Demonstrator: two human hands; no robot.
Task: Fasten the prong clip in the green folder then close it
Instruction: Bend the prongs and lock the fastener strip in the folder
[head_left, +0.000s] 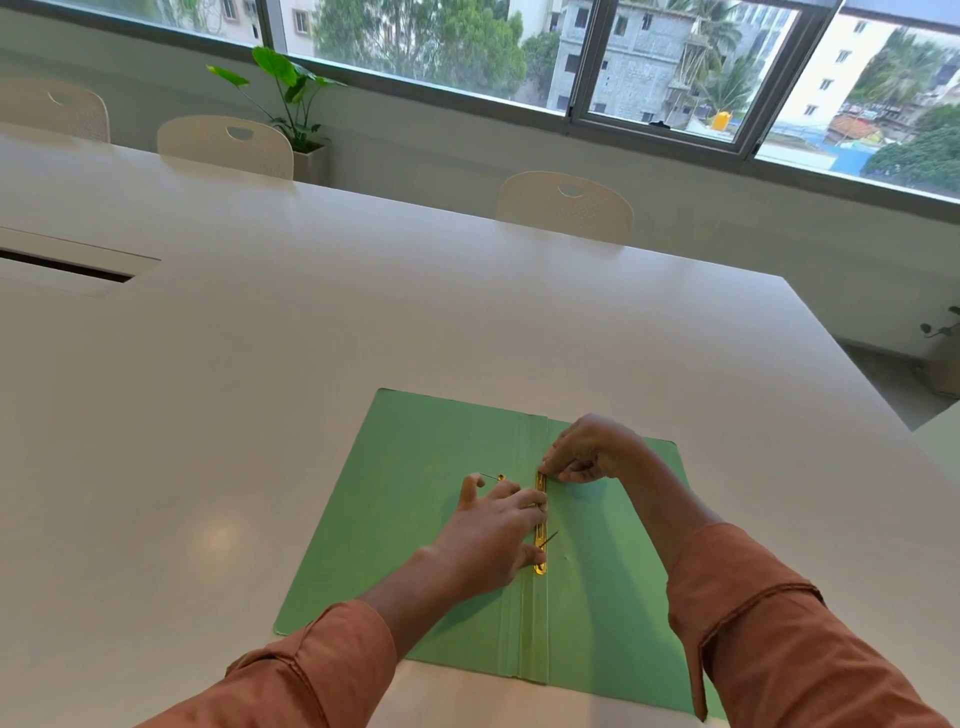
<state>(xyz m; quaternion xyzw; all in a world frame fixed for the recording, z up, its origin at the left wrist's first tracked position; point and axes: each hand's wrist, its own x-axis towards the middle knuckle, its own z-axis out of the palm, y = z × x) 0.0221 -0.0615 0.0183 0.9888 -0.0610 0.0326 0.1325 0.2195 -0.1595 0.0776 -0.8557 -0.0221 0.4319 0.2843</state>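
The green folder (395, 499) lies open and flat on the white table, spine running toward me. A gold prong clip bar (541, 540) lies along the spine. My left hand (488, 535) rests flat on the left flap, fingertips pressing against the bar's middle. My right hand (587, 452) pinches the far end of the bar with curled fingers. A thin prong sticks up near the bar's near end (549, 540). A small gold piece with a thin wire (496, 476) lies on the left flap just beyond my left fingers.
The white table (260, 415) stretches far and left, with a cable slot (62, 267) at the left. White chairs (566, 205) stand along the far edge, a potted plant (291, 98) by the window. The table's right edge runs close to the folder.
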